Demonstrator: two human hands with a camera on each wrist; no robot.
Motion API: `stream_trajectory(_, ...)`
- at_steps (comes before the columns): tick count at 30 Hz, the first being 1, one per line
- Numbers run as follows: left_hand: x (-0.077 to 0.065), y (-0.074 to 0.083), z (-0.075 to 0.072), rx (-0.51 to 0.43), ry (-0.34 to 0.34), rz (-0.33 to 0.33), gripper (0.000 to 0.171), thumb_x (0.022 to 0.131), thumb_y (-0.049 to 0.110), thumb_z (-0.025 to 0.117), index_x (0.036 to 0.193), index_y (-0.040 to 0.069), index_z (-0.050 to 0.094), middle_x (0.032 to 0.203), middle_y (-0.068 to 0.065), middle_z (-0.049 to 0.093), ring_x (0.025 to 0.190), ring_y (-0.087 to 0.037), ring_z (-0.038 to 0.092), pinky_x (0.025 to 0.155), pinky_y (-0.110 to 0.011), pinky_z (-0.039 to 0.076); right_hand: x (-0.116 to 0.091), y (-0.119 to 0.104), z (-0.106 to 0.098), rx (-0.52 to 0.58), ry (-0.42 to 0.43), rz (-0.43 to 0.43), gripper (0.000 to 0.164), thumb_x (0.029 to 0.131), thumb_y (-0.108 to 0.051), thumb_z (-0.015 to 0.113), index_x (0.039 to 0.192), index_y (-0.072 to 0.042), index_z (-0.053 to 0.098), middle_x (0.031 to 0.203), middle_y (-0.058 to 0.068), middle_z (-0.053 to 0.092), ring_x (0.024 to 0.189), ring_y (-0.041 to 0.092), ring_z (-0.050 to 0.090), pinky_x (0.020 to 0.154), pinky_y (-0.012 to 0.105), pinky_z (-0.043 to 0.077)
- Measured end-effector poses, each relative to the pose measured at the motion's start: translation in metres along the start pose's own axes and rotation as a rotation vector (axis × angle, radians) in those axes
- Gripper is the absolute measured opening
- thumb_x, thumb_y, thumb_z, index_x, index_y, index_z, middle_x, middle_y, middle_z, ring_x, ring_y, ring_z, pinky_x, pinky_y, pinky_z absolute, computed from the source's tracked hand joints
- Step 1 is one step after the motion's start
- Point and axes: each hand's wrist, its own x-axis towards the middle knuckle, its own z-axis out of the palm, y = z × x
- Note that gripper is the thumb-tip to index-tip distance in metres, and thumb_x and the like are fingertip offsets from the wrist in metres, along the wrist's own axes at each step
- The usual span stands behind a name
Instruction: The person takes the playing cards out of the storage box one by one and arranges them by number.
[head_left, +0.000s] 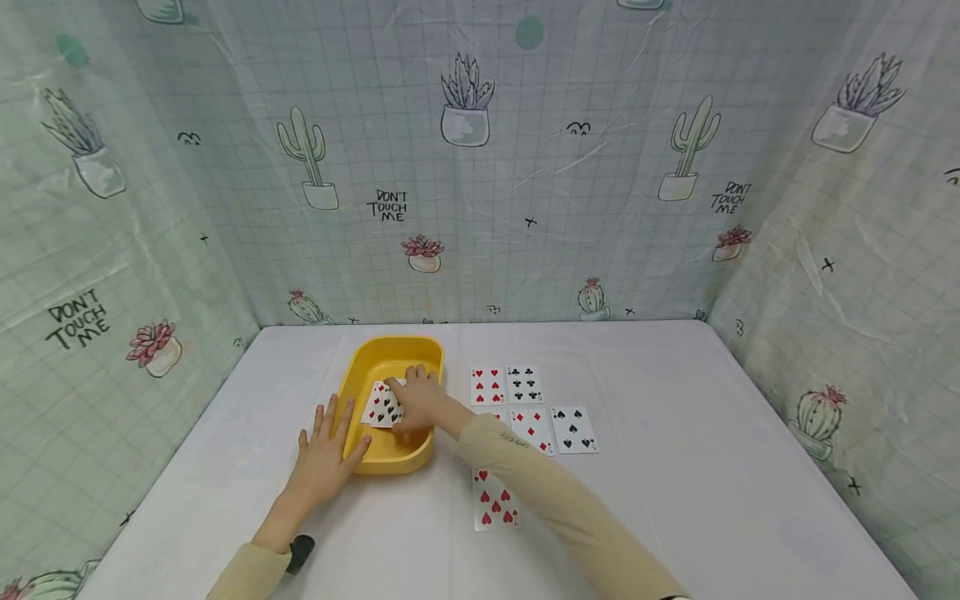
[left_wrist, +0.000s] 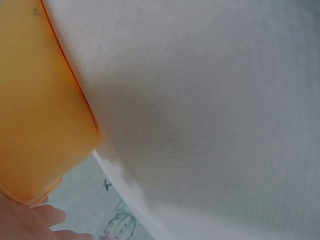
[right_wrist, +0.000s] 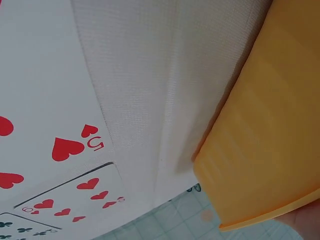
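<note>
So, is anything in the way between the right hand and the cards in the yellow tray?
No, nothing visible: the right hand is inside the yellow tray, at the cards. The left hand is at the tray's other side, out of the way.

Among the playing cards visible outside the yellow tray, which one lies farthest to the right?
The five of spades, at the right end of the middle row. All others visible outside the tray lie further left, and none shows spades.
</note>
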Motion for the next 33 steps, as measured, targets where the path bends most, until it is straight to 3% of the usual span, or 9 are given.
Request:
stream_trajectory(9,0.0002,0.0005,-0.0007,-0.003,0.004,-0.004,0.07,0.089,0.043,0.044,0.143,0.007,0.018,0.148,-0.023,0.008,0.132,-0.049,0.01,0.094,-0.073,0.015,0.0003,0.0027,0.0003,0.015,-0.007,-0.017,0.083,0.067,-0.051,0.069,0.137,-0.026,0.032,0.125,0.009,0.036,0.11,0.023,0.035,0.094,0.033,0.036)
stream_trajectory(16,-0.0004,-0.0001,0.0008,0.0,0.006,-0.002,0.07,0.089,0.042,0.045,0.143,0.007,0.018,0.148,-0.023,0.009,0.132,-0.049,0.011,0.093,-0.073,0.016,0.0013,0.0015,0.002,0.028,-0.017,-0.007,0.092,0.062,-0.044,0.076,0.138,-0.028,0.027,0.125,0.01,0.033,0.104,0.022,0.038,0.087,0.03,0.04)
stream_trajectory(23,0.0006,-0.0004,0.0018,0.009,0.009,0.0,0.07,0.089,0.043,0.044,0.143,0.007,0.017,0.148,-0.023,0.009,0.131,-0.05,0.01,0.093,-0.073,0.016,0.0033,0.0012,0.0017,0.03,-0.002,0.018,0.109,0.059,-0.047,0.078,0.144,-0.019,0.016,0.127,0.011,0.032,0.102,0.02,0.04,0.081,0.025,0.043)
stream_trajectory(29,-0.0002,0.0005,0.0007,-0.002,0.013,0.007,0.069,0.089,0.043,0.044,0.143,0.006,0.018,0.148,-0.024,0.009,0.131,-0.051,0.01,0.093,-0.073,0.016,0.0025,0.0012,0.0,0.04,0.004,0.037,0.101,0.059,-0.046,0.079,0.14,-0.017,0.026,0.124,0.01,0.036,0.098,0.019,0.044,0.077,0.025,0.045)
stream_trajectory(33,-0.0004,0.0002,0.0004,-0.002,0.009,0.003,0.07,0.09,0.044,0.042,0.143,0.006,0.018,0.148,-0.023,0.008,0.131,-0.051,0.009,0.093,-0.073,0.015,0.0025,0.0016,-0.0021,0.055,0.026,0.052,0.084,0.066,-0.042,0.075,0.135,-0.02,0.031,0.119,0.008,0.042,0.096,0.019,0.047,0.074,0.026,0.046)
